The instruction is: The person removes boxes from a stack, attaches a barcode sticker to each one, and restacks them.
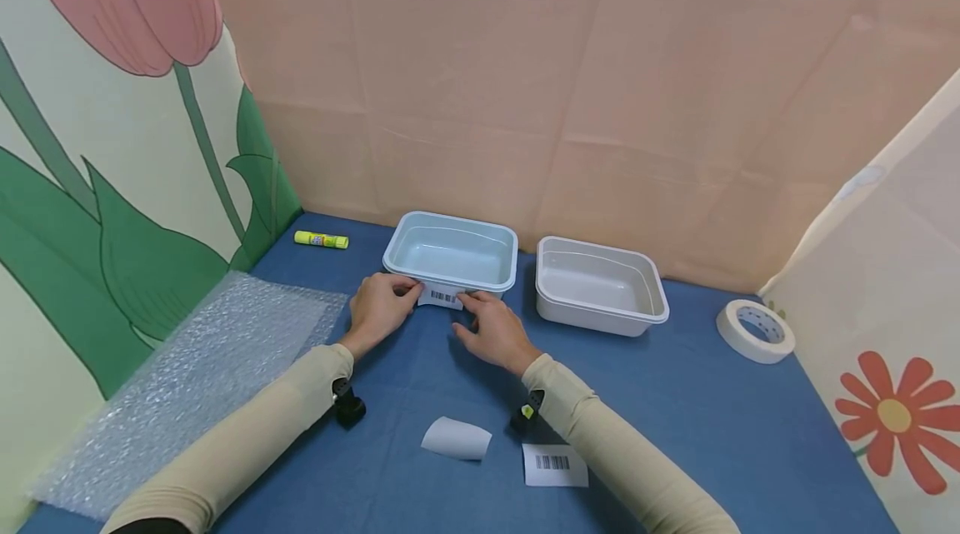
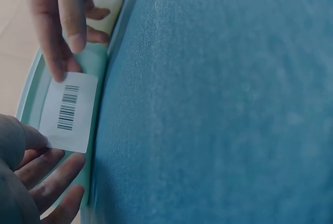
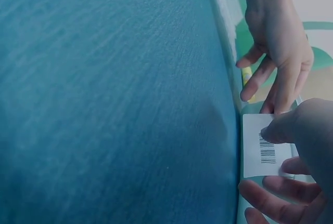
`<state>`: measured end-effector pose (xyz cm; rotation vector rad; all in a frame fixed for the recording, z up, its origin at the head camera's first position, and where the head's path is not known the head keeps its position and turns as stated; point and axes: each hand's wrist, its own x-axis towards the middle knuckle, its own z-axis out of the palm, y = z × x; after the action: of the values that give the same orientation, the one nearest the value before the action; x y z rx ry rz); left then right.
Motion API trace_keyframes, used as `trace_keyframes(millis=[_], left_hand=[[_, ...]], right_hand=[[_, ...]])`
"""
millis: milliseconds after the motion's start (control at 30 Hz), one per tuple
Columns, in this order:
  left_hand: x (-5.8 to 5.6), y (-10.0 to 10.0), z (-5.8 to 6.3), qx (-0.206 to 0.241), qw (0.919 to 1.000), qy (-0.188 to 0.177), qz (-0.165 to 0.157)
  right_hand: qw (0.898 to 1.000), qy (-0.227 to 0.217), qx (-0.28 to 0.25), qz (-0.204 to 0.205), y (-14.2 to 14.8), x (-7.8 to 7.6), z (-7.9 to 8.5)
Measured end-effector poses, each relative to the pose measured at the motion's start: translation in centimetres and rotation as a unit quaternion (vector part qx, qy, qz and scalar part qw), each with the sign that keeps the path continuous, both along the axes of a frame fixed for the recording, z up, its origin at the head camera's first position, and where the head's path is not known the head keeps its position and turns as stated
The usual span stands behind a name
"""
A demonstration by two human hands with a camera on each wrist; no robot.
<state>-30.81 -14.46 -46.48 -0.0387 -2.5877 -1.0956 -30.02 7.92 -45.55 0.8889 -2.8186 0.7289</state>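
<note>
A white barcode label (image 1: 441, 296) is held up at the front side of a light blue plastic tub (image 1: 491, 267). My left hand (image 1: 381, 307) pinches the label's left end between thumb and fingertips, its other fingers spread beside the tub in the left wrist view. At the label's opposite end, my right hand (image 1: 495, 331) pinches the edge; the right wrist view shows its thumb (image 3: 281, 128) lying over part of the barcode. The label's printed face looks outward, and its back is hidden. Right of the blue tub stands a white plastic tub (image 1: 592, 317).
Nearer on the blue cloth lie a curled white paper (image 1: 456, 439) and another barcode label (image 1: 555, 466), below the right forearm. Bubble wrap (image 1: 217, 376) spreads along the left. A yellow-green glue stick (image 1: 321, 240) lies at back left, a white tape roll (image 1: 731, 330) at right.
</note>
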Motion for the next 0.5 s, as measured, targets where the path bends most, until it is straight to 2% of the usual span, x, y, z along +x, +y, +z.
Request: trace_keyframes(millis=[267,500], left_hand=[[-0.08,0.11,0.2,0.001,1.0,0.001,-0.005],[-0.19,0.05,0.09,-0.005,1.0,-0.001,-0.002]], right_hand=[[1.0,0.011,-0.009,-0.009,-0.19,0.04,0.27],[1.0,0.002,0.011,-0.026,-0.2,0.21,0.33]])
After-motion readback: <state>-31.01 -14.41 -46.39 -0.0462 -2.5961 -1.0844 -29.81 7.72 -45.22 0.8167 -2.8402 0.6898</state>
